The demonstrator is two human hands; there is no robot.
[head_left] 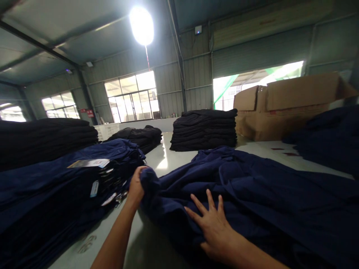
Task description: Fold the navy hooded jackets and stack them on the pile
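A navy blue garment (252,183) lies spread and rumpled across the table in front of me; its exact kind does not show. My left hand (136,186) is closed on the garment's left edge and lifts it a little off the table. With fingers spread, my right hand (214,222) rests flat on the cloth, right of the lifted edge. To the left of my left hand is a pile of folded navy garments (56,179) with paper tags (94,188) hanging from its near side.
A neat stack of black folded garments (204,130) stands behind the cloth. Another black pile (137,136) and a larger one (42,138) are farther left. An open cardboard box (288,108) sits at back right, near more dark blue cloth (333,138). The table (159,164) is pale and shiny.
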